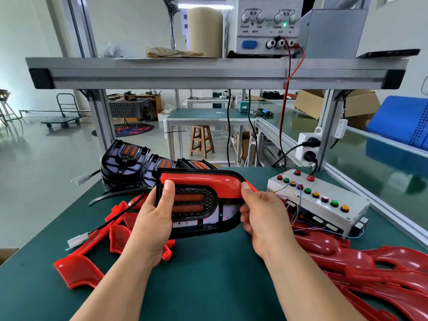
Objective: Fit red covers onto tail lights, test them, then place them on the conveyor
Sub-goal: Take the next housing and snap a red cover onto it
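I hold a black tail light (196, 218) above the green mat (203, 279), face toward me. A red cover (203, 184) lies along its top edge and curves down the right side. My left hand (152, 218) grips the light's left edge, thumb on the cover's left end. My right hand (261, 216) grips the right edge, thumb pressing the cover's curved corner. The light's black cable (111, 222) trails left to a white connector (77, 239). Small red dots glow on the lower panel.
Three bare tail lights (129, 163) stand in a row behind. Loose red covers (78, 269) lie left, and a pile of red covers (370, 269) right. A white test box (319, 202) with coloured buttons sits right. A power supply (264, 26) stands on the shelf. The green conveyor (379, 172) runs along the right.
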`<action>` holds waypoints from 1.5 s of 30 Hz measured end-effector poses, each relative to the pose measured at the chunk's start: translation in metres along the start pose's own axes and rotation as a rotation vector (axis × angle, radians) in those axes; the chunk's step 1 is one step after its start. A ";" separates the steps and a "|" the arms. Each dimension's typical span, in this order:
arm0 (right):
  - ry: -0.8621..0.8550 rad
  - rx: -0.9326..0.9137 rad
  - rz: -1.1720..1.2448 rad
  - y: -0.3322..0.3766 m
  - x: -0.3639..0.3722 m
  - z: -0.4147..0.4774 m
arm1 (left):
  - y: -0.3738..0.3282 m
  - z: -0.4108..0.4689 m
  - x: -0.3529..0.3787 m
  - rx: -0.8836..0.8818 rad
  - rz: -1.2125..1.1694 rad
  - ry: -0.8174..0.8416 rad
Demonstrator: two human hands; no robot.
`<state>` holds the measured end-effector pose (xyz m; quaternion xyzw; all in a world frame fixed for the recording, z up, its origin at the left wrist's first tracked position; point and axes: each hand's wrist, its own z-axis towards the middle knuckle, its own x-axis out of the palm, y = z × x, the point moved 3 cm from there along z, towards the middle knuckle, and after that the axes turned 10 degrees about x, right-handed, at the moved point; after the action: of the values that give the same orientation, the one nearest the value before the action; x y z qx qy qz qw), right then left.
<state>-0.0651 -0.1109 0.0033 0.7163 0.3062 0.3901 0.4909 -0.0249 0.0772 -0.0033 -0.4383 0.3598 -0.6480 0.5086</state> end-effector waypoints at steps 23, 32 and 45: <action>0.389 -0.010 0.193 -0.007 0.015 -0.001 | -0.011 0.000 -0.003 -0.280 -0.065 0.079; 0.425 0.071 0.326 -0.004 0.012 -0.002 | -0.011 -0.003 0.000 -0.173 -0.075 0.027; 0.524 0.019 0.195 -0.001 0.009 -0.001 | -0.015 -0.004 0.003 -0.167 -0.067 -0.016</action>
<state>-0.0615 -0.1024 0.0049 0.6216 0.3559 0.6047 0.3483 -0.0345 0.0775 0.0093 -0.4961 0.3938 -0.6288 0.4510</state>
